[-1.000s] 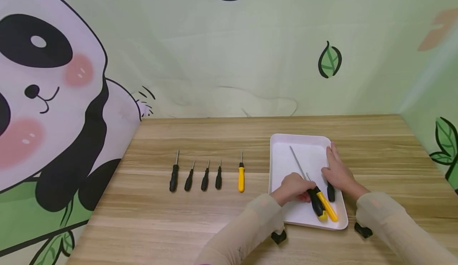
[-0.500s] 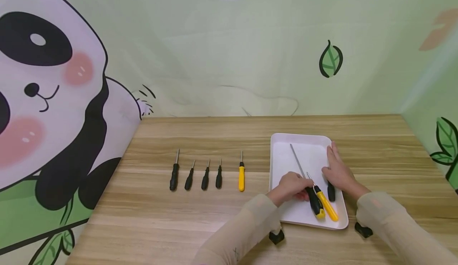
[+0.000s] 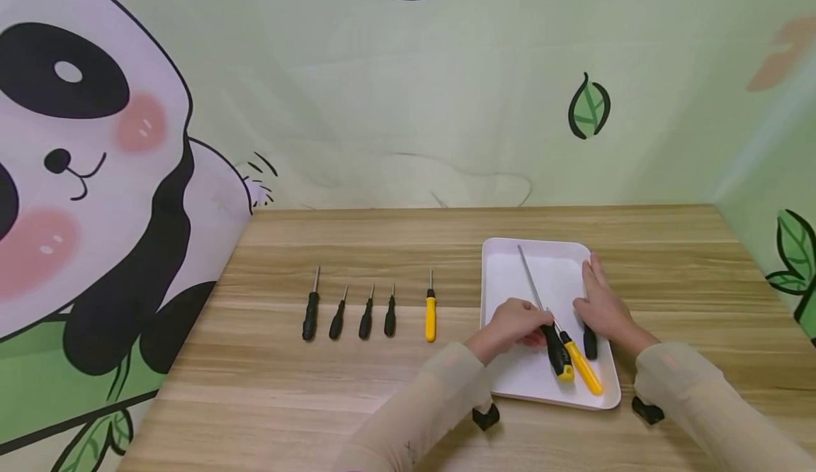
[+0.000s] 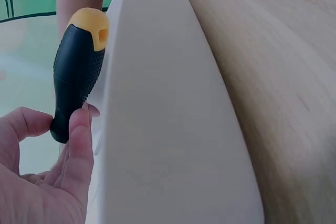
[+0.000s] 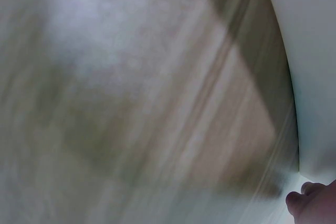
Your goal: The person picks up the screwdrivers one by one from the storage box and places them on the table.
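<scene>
My left hand [image 3: 515, 322] pinches a large screwdriver by the front of its black handle [image 3: 558, 354], which ends in a yellow cap. Its long shaft points away over the white tray [image 3: 510, 273]; the left wrist view shows thumb and fingers on the handle [image 4: 77, 66] beside the tray wall. My right hand [image 3: 605, 307] holds the tray's right rim, its thumb on the inner side and fingertips [image 5: 310, 200] showing by the outer wall. In the tray lie a yellow-handled screwdriver [image 3: 583, 366], next to the large one, and a black-handled screwdriver [image 3: 589, 343], partly hidden by the right hand.
Left of the tray, several screwdrivers stand in a row on the wooden table [image 3: 255, 387]: black ones, such as the leftmost black screwdriver [image 3: 310, 316], and a yellow screwdriver [image 3: 430, 316]. A printed backdrop [image 3: 446, 103] closes off the far edge.
The left hand has drawn the large screwdriver slightly left and away from the body, and its handle has parted a little from the yellow one. The right hand stays at the rim.
</scene>
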A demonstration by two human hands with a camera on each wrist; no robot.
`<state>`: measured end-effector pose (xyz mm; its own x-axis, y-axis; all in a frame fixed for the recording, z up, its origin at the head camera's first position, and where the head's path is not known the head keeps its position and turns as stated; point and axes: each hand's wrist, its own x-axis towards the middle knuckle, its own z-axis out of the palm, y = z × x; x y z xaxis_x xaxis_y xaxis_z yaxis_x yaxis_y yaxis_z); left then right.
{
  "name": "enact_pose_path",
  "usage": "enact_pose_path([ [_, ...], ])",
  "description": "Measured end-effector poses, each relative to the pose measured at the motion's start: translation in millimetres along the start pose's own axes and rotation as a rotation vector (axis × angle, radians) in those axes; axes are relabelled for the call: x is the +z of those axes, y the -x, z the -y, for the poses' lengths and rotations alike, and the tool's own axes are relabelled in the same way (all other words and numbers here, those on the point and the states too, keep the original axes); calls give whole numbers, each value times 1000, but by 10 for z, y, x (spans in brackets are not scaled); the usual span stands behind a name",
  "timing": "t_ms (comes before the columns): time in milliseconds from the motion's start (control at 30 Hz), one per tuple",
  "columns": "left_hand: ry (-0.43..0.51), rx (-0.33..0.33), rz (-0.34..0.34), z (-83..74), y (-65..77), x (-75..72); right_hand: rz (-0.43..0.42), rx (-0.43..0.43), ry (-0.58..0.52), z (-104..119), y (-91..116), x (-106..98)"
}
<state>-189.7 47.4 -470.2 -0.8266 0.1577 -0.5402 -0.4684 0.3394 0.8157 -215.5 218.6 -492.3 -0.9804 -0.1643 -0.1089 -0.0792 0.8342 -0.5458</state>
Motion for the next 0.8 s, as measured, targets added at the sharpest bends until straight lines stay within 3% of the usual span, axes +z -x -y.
enact_pose_path([
  [800, 46, 103, 29, -93, 54, -223, -5, 6, 2, 0, 1, 7],
])
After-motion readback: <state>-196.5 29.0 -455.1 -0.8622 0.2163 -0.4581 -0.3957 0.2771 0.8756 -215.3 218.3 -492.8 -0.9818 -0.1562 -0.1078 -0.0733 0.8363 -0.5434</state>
